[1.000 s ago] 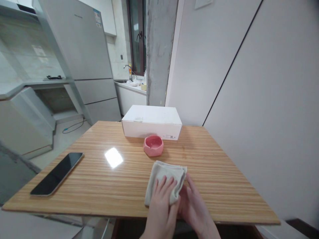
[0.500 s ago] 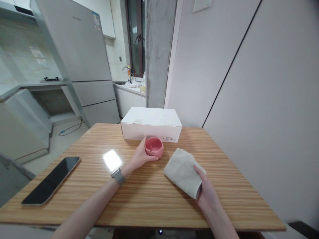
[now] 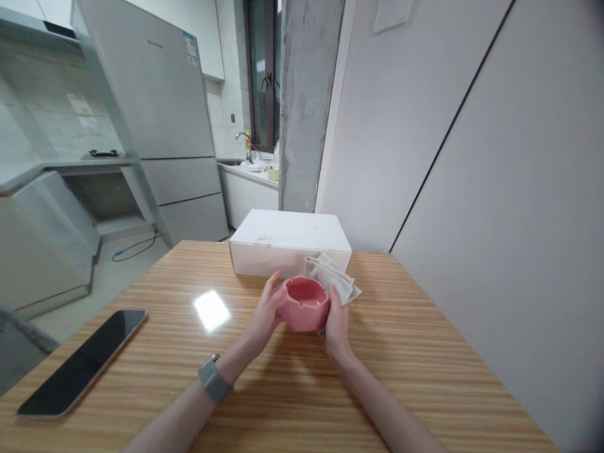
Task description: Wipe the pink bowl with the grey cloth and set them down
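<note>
A pink ceramic bowl (image 3: 305, 304) is lifted just above the wooden table (image 3: 425, 352), tilted toward me. My left hand (image 3: 265, 314), with a watch on the wrist, grips its left side. On the bowl's right side my right hand (image 3: 336, 324) holds a folded beige cloth (image 3: 333, 277) against it. The cloth sticks up behind the bowl, in front of a white box (image 3: 289, 240).
A black phone (image 3: 81, 363) lies face up near the table's left edge. The white box sits at the table's far edge, by a white wall and a grey pillar. A fridge, counter and sink stand beyond on the left.
My left hand went from the cloth to the bowl and lifted it. My right hand carried the cloth from the table's near side up against the bowl.
</note>
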The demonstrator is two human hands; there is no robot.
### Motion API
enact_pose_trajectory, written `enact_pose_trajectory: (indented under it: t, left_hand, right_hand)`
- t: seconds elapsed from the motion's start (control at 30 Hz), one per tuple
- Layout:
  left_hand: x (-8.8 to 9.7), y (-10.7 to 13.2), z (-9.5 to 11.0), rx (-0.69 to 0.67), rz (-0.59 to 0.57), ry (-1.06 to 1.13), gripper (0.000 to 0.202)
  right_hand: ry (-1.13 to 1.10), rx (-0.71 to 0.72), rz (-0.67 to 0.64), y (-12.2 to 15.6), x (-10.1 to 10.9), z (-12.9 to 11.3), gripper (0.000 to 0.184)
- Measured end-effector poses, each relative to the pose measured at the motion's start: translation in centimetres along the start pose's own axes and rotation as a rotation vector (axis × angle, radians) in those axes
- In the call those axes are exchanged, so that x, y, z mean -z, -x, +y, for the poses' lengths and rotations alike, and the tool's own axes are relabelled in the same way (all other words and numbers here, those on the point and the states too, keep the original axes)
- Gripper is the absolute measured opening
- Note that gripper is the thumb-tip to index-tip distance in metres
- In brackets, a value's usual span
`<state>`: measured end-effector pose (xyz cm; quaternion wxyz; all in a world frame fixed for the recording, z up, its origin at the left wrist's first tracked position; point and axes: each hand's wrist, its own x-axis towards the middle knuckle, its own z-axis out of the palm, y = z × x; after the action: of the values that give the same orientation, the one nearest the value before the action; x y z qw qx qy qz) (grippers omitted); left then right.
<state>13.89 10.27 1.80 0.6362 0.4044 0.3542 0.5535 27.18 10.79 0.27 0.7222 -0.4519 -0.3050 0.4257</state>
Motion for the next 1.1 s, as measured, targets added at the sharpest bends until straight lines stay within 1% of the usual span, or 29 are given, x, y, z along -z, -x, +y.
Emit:
enact_pose_trajectory:
  t: [0.07,0.13,0.23,0.3,0.33,0.37,0.43,0.47,0.53,0.57,0.63,0.7,0.77,0.83,0.9,0.93,0.97,1.0,1.03,1.1]
  left_hand:
    - [0.2,-0.3,0.1,0.174,0.006,0.199,0.051]
    - [0.3,-0.2,0.3,0.302,-0.05,0.283,0.043]
    - [0.1,0.3,0.5,0.44,-0.218,0.323,0.045]
    - [0.0,0.7,0.4,0.49,-0.294,0.302,0.052]
    - [0.1,0.8,0.3,0.488,-0.295,0.273,0.055]
    - [0.1,0.8,0.0,0.463,-0.265,0.235,0.056]
    - [0.4,0.7,-0.6,0.369,-0.165,0.144,0.056]
    - [0.6,0.6,-0.9,0.317,-0.119,0.107,0.055]
    - [1.0,0.5,-1.4,0.233,-0.05,0.056,0.052]
    - [1.0,0.5,-1.6,0.203,-0.023,0.046,0.051]
    - [0.9,0.7,-1.5,0.195,-0.011,0.05,0.052]
    - [0.6,1.0,-1.2,0.204,-0.044,0.06,0.054]
    - [0.1,1.3,-1.0,0.158,-0.052,0.036,0.052]
    - [-0.4,1.6,-0.9,0.096,-0.008,-0.02,0.05]
    - [-0.6,1.7,-1.1,0.08,0.011,-0.062,0.052]
    - [-0.7,1.8,-1.2,0.082,0.001,-0.064,0.052]
    - [-0.7,1.7,-1.3,0.081,-0.018,-0.045,0.053]
    - [-0.7,1.7,-1.3,0.072,-0.039,-0.004,0.052]
    - [-0.7,1.6,-1.2,0.061,-0.046,0.057,0.05]
    - [-0.7,1.4,-0.7,0.087,-0.046,0.205,0.042]
  right_hand:
    - [-0.019,0.046,0.032,0.5,-0.1,0.4,0.044]
    - [-0.026,0.09,0.02,0.8,0.0,0.6,0.045]
    - [0.008,0.143,-0.046,0.9,0.9,0.7,0.045]
    - [0.09,0.219,-0.17,0.6,1.9,0.4,0.042]
    - [0.167,0.282,-0.271,0.5,2.4,0.1,0.04]
    - [0.265,0.364,-0.398,0.3,2.8,-0.3,0.037]
    - [0.504,0.585,-0.686,0.2,3.4,-1.2,0.033]
    - [0.595,0.693,-0.803,0.2,3.5,-1.6,0.034]
    - [0.709,0.833,-0.925,0.5,3.3,-2.2,0.034]
    - [0.737,0.866,-0.947,0.6,3.1,-2.4,0.033]
    - [0.776,0.868,-0.951,0.8,2.6,-2.5,0.031]
    - [0.811,0.821,-0.922,0.7,2.4,-2.4,0.03]
    - [0.85,0.748,-0.874,0.3,2.3,-1.9,0.031]
    - [0.862,0.642,-0.811,-0.3,2.2,-1.3,0.032]
    - [0.841,0.525,-0.747,-0.9,2.2,-0.7,0.034]
    - [0.824,0.486,-0.717,-1.1,2.2,-0.5,0.034]
    - [0.812,0.479,-0.689,-1.2,2.2,-0.4,0.034]
    - [0.809,0.511,-0.673,-1.2,2.3,-0.5,0.033]
    - [0.817,0.58,-0.67,-1.2,2.3,-0.6,0.032]
    - [0.86,0.795,-0.716,-0.9,2.3,-1.2,0.027]
